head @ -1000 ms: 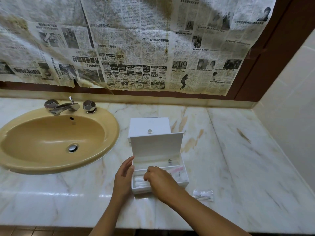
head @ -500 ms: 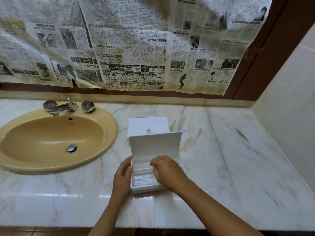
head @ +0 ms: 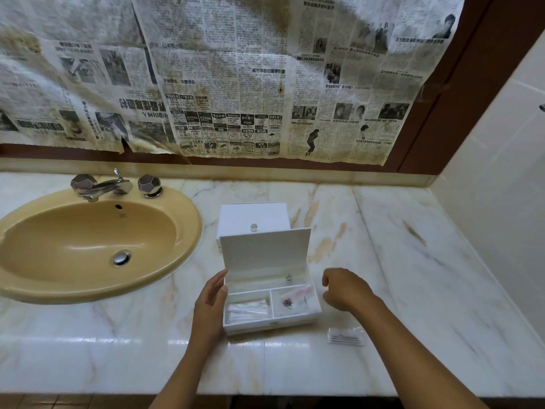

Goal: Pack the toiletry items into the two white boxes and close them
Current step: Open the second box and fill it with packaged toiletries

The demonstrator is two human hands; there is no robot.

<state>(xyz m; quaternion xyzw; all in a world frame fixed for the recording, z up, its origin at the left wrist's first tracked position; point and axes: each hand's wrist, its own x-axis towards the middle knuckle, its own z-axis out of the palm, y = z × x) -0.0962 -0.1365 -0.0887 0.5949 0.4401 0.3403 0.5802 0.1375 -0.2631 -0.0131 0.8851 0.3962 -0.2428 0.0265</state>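
Head cam looks down at a bathroom counter, so here's the rundown. Readable writing is pretty much only on the newspaper sheets point(head: 230, 75) taped over the wall behind: Chinese headlines and small classified boxes, one box reading something like "RM299", the rest too fine to make out. No brand shows on either box.

Open white box point(head: 271, 302) sits on the marble countertop point(head: 427, 261) right in front, lid standing up at the back. Its front left compartment holds a clear packet of white sticks point(head: 247, 308), cotton swabs maybe; the front right one holds a clear packet with a dark round thing point(head: 290, 301), can't tell what. A tiny item sits in the long back compartment, too small to identify. Second white box point(head: 253, 219) is just behind, closed, with a small clear knob on its lid.

Left hand point(head: 211, 305) lies flat against the open box's left side, fingers straight and together. Right hand point(head: 343, 287) hovers just right of the box, fingers loosely curled, gripping nothing. Another clear packet point(head: 345, 336) lies on the counter near the right forearm.

Tan oval sink point(head: 182, 255) with a chrome tap point(head: 101, 185) sits on the left, white tiled wall on the right. Sink's left edge is cut off.
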